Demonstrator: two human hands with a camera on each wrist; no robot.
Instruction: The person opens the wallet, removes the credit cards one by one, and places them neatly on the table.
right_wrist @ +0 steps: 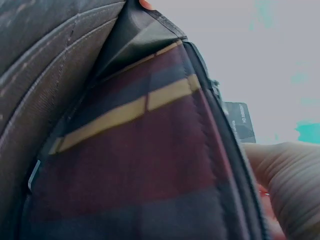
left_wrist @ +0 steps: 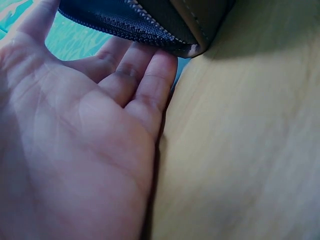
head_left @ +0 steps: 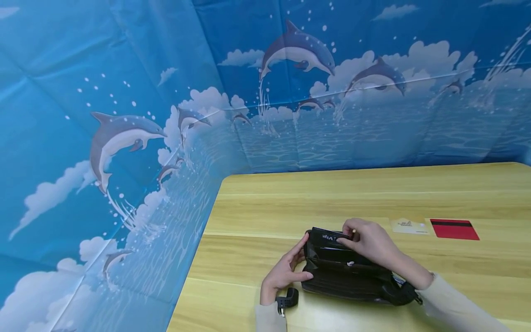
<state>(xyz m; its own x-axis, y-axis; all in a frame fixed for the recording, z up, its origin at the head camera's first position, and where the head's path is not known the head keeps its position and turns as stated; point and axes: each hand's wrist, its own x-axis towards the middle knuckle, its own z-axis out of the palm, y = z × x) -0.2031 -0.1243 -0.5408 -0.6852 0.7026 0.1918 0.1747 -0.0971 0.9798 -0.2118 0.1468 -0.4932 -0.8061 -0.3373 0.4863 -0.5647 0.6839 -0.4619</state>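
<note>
Dark wallet (head_left: 348, 282), spread open, over wooden table (head_left: 249, 216).
Gripped at left end by wide-spread left hand (head_left: 286, 274); at far side, black "Vip" card (head_left: 325, 237) pinched in right hand (head_left: 371, 240).

a dark wallet (head_left: 348, 285), its maroon lining (right_wrist: 125, 172) striped tan and slate; a black card (head_left: 320, 236) lettered in white; a red card (head_left: 454, 231) banded black; a yellow wood-grain table (head_left: 244, 258); a blue backdrop (head_left: 162, 27) patterned with grey-and-white dolphins (head_left: 120, 133) and white clouds (head_left: 435, 59).
</note>
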